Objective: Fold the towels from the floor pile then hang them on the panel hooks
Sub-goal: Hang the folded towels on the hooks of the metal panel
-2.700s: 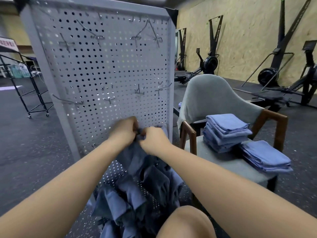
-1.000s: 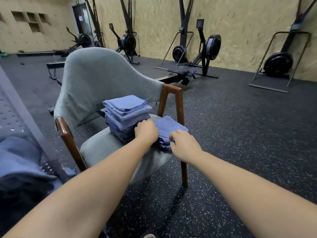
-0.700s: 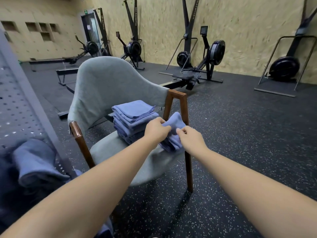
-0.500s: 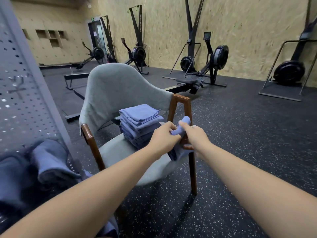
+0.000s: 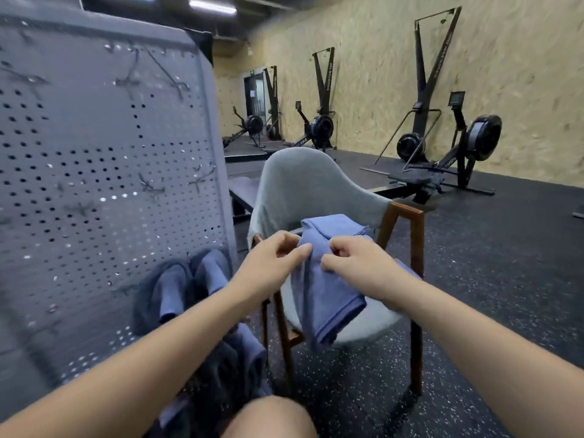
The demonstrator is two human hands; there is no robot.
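both arms are bare and stretched forward, the left forearm (image 5: pixel 142 352) rising from the lower left and the right forearm (image 5: pixel 474 336) from the lower right, so they meet near the middle. the left hand (image 5: pixel 271 260) is knuckles up, its fingers curled, pinching the towel (image 5: pixel 325 298) at its top edge. the right hand (image 5: pixel 358 263) is just beside it, fingers curled under, pinching the same edge. a bare knee (image 5: pixel 268 417) shows below.

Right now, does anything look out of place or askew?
Nothing spilled or damaged. The hung towels bunch in crumpled clumps low on the panel, while its upper hooks are bare. The blue towel pinched by the left hand and right hand droops.
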